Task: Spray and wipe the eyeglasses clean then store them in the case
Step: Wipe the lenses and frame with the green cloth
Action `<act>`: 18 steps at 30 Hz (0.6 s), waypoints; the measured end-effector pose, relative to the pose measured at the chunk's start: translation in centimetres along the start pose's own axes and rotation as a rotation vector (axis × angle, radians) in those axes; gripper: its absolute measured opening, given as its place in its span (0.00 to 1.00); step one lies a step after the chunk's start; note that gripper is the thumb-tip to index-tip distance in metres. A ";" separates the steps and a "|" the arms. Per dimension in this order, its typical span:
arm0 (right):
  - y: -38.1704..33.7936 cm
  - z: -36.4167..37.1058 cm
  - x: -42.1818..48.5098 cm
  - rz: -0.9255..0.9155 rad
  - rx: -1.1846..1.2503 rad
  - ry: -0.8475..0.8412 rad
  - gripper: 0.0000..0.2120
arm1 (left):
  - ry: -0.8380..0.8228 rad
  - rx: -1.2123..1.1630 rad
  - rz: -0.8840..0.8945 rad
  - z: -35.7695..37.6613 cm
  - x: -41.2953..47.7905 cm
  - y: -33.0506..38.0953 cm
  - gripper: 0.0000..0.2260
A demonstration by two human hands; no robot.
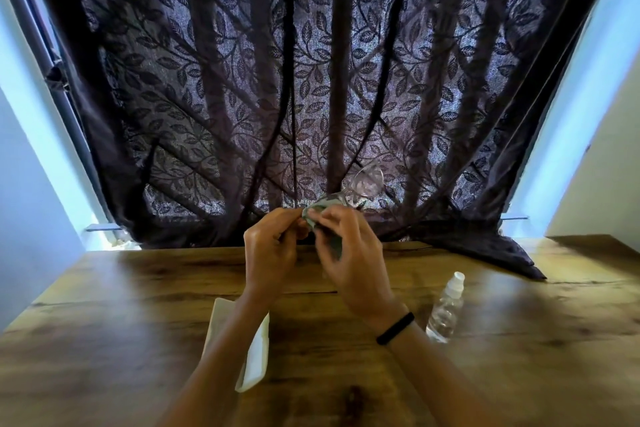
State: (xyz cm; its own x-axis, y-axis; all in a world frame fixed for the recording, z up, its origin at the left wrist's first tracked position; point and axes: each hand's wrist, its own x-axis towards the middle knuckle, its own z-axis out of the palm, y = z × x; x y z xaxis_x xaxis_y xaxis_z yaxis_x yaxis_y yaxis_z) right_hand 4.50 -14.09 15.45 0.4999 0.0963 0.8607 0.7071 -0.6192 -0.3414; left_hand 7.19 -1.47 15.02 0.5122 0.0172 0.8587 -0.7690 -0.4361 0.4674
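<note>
Wood-grain table [138,305], clear plastic spray bottle [445,312], sheer leaf-patterned fabric curtain [242,80], clear-framed eyeglasses [367,182]

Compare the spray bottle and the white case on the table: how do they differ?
The spray bottle is see-through with a white cap; the case is opaque white throughout. The spray bottle is rounded, the case flat. The spray bottle sits fully in view right of the right forearm; the case is partly hidden under the left forearm. Both rest on the wooden table.

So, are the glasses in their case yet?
Out: the left hand holds the eyeglasses above the table, the right hand pinches a cloth on them; the white case lies below.
</note>
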 end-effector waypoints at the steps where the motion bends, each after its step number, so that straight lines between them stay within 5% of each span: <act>1: 0.0 0.0 -0.2 -0.002 0.000 -0.006 0.16 | 0.005 0.003 0.001 -0.1 -0.1 0.0 0.09; 11: 1.7 -1.6 1.2 0.085 -0.001 0.149 0.18 | 0.005 -0.053 -0.044 -0.2 -0.1 -0.6 0.11; 18: -0.5 0.2 0.3 0.063 0.128 0.030 0.15 | 0.023 0.002 -0.011 0.1 0.0 0.0 0.09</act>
State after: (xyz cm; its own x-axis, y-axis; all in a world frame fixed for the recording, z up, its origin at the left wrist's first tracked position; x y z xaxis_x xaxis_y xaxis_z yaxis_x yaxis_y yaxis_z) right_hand 4.43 -13.59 15.76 0.5314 0.0359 0.8463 0.7338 -0.5187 -0.4387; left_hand 7.26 -1.56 14.96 0.5117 0.0430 0.8581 -0.7626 -0.4372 0.4767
